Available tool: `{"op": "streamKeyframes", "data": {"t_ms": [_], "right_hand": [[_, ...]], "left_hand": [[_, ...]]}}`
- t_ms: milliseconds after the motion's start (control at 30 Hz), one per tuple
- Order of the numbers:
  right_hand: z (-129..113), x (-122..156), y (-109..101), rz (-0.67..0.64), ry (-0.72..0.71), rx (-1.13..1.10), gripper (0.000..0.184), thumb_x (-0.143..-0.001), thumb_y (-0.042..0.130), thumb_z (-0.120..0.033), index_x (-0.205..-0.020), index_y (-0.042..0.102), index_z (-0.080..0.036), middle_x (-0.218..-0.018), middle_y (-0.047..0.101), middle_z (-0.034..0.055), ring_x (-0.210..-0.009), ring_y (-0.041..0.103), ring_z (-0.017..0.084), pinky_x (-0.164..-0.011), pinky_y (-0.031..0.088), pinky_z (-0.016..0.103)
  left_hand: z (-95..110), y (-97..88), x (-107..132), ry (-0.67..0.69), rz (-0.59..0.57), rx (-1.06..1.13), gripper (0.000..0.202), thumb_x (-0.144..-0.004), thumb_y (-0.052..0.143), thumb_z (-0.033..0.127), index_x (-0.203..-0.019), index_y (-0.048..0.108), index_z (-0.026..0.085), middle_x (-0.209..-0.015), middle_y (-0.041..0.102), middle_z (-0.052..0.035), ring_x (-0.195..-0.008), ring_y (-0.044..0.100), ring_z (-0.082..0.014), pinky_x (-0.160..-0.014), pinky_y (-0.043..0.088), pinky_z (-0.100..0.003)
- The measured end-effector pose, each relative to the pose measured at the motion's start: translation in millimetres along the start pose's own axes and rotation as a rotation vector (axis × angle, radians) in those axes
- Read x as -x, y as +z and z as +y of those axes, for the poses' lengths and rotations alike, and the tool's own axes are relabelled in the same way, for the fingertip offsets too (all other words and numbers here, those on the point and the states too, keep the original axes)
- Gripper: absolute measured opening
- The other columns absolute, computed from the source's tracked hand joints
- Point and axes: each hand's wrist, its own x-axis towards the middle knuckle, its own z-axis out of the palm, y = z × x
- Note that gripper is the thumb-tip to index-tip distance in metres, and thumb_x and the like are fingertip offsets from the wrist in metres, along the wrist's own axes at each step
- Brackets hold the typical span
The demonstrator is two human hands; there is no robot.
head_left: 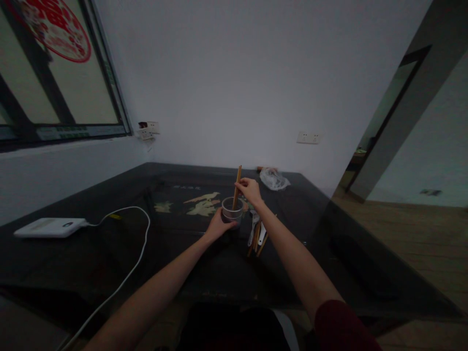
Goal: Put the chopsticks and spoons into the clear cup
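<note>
From afar, I watched the right hand (249, 189) pinch chopsticks (236, 197) inside a clear cup (232, 215), seemingly on the counter (219, 265); the left hand (218, 225), curled round it, ideally needed only light pressure.

Chopsticks (238, 184) reach into the cup (238, 216), spoons (262, 235) lie right of it, a bag (274, 180) farther back.

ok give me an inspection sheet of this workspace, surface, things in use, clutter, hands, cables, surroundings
Surface: dark table with a printed picture.
Things in use: clear cup, held chopsticks with lower ends in it; spoons and loose chopsticks right of it.
Clutter: plastic bag near the far edge; white device at left.
Hands: left hand around the cup; right hand pinching the held chopsticks.
Cables: white cable from the device, over the near edge.
Surroundings: wall behind, with sockets; window at left.
</note>
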Motion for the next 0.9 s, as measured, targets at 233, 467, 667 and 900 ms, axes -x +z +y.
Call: {"op": "streamKeyframes", "data": {"t_ms": [233, 467, 667, 900], "right_hand": [[3, 0, 5, -0.082, 0.085, 0.0, 0.012, -0.077, 0.063, -0.025, -0.078, 0.065, -0.013, -0.071, 0.069, 0.0047, -0.051, 0.061, 0.011, -0.046, 0.049, 0.018], [7, -9, 11, -0.134, 0.086, 0.036, 0.009, -0.077, 0.065, -0.023, -0.075, 0.065, -0.014, -0.067, 0.069, 0.0041, -0.048, 0.061, 0.011, -0.048, 0.05, 0.019], [14, -21, 16, -0.168, 0.105, 0.06, 0.009, -0.075, 0.067, -0.022, -0.072, 0.065, -0.013, -0.065, 0.069, 0.0036, -0.046, 0.061, 0.011, -0.049, 0.051, 0.02], [15, -24, 15, -0.173, 0.183, -0.009, 0.007, -0.073, 0.069, -0.018, -0.07, 0.065, -0.013, -0.063, 0.068, 0.0035, -0.046, 0.061, 0.01, -0.047, 0.051, 0.017]], "left_hand": [[6, -1.0, 2, -0.012, -0.012, 0.018, 0.064, -0.056, 0.08, 0.023, -0.112, 0.05, 0.014, -0.113, 0.062, -0.0117, -0.105, 0.059, -0.0251, -0.094, 0.044, -0.04], [1, -2.3, 0, 0.025, -0.022, 0.012, 0.067, -0.056, 0.08, 0.027, -0.114, 0.05, 0.014, -0.115, 0.062, -0.013, -0.107, 0.058, -0.0266, -0.096, 0.042, -0.041], [-4, -1.6, -1, 0.006, -0.029, 0.021, 0.067, -0.056, 0.081, 0.027, -0.113, 0.05, 0.014, -0.114, 0.062, -0.0133, -0.105, 0.059, -0.0264, -0.094, 0.044, -0.041], [-4, -1.2, -2, 0.016, -0.019, 0.027, 0.068, -0.055, 0.082, 0.027, -0.114, 0.05, 0.014, -0.116, 0.062, -0.0128, -0.108, 0.058, -0.0269, -0.096, 0.043, -0.042]]}}
